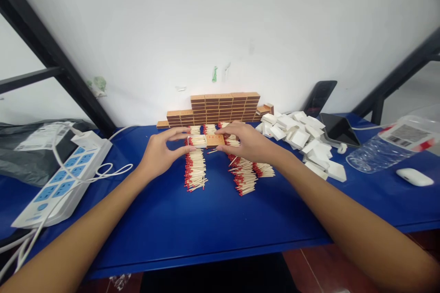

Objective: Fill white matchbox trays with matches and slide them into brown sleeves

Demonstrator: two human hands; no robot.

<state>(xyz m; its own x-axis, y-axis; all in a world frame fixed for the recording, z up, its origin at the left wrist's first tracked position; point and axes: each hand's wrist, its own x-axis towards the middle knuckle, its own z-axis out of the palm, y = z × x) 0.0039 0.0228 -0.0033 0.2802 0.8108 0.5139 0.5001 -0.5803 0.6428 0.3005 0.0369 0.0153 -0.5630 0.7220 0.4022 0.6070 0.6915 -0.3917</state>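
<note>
I see the left hand (158, 150), its fingers clamped on a tray of matches (198, 141); the right hand (245, 142) has fingers clamped on the orange sleeve (214, 140).

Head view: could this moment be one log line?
left hand: at white match-filled tray; right hand: holding orange cardboard matchbox sleeve; tray: mostly outside sleeve; nearby: red-tipped wooden matches

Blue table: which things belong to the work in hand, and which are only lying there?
Likely in use:
matchbox, held by left hand and right hand
loose red-tipped matches
stacked matchboxes
small white trays

Apparently just lying there:
power strip
dark bag
clear plastic packaging
white case
</note>
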